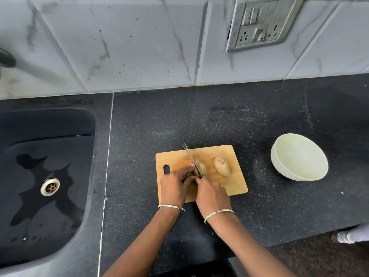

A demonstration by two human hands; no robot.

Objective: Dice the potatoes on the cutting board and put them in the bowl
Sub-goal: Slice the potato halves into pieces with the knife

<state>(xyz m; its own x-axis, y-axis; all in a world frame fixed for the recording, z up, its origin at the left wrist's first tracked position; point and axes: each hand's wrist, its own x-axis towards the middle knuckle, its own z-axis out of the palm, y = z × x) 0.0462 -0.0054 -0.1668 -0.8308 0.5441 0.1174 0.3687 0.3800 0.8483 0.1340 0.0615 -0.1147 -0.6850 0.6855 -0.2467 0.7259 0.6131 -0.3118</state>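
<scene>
A wooden cutting board (229,154) lies on the dark speckled countertop (159,120), its handle slot towards the sink, and both potatoes are on it, unpeeled and not yet diced. The left potato (202,167) sits near the middle of the board under the knife (189,156), whose blade runs diagonally from the board's far edge down towards the person, edge resting on the potato. The right hand (213,194) is wrapped round the knife handle, fingers curled tight so the handle itself is hidden. The left hand (174,185) comes in from the other side of the blade, fingers bent and bunched, the tips pressing the left potato just beside the steel; how much of the potato lies under them is hidden. The right potato (222,166) lies whole just beside the first, apart from it and untouched. The white bowl (299,156) stands on the countertop to the right of the board, well apart from it. A thin bangle (171,206) circles each wrist. To the left is a dark sink (40,136) with wet patches round its metal drain (50,186), and on the tiled wall behind hangs a switch plate (261,23)
</scene>
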